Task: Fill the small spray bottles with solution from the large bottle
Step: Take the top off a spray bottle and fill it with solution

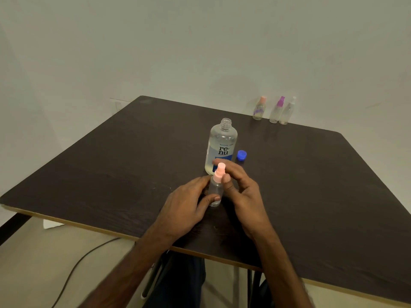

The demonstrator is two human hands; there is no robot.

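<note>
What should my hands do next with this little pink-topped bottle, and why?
Probably twist the pink spray top with the right hand, which pinches it, while the left hand grips the small spray bottle. The large bottle stands open behind, its blue cap beside it. The small bottle's fill is unclear, so whether off or on can't be told.

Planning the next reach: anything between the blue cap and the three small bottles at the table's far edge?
Nothing. In the head view, only bare dark table lies between the blue cap and the three small bottles.
</note>
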